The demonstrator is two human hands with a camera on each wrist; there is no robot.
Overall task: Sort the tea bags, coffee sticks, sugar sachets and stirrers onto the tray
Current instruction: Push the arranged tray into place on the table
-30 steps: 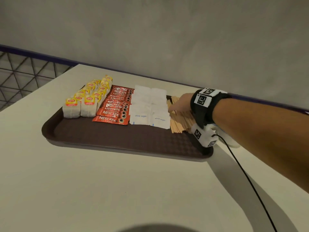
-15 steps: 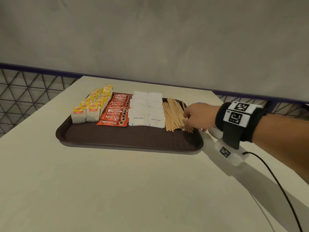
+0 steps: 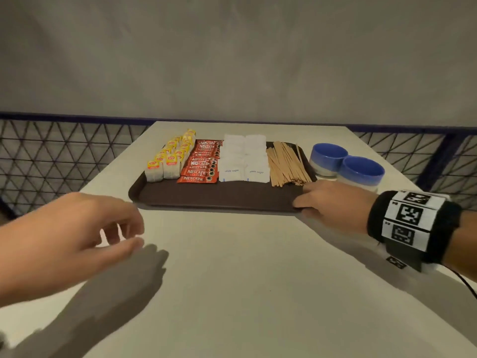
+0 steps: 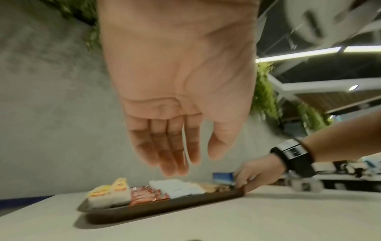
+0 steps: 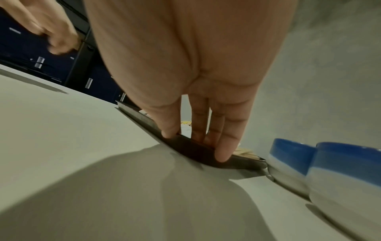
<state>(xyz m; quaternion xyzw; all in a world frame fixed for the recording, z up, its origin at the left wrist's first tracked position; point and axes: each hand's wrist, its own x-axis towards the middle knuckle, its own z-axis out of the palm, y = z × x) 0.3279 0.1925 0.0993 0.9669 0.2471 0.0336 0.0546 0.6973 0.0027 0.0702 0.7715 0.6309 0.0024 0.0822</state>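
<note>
Stirrers now lie free at the right of the tray, since my right hand left them to grip its lower-right rim while my left hand hovers empty over the worktop, so sorting looks finished.

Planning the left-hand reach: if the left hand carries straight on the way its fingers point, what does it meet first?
Probably the tray's near-left corner, with the tea bags just behind. The left hand hovers open above bare table; its height over the rim is unclear.
</note>
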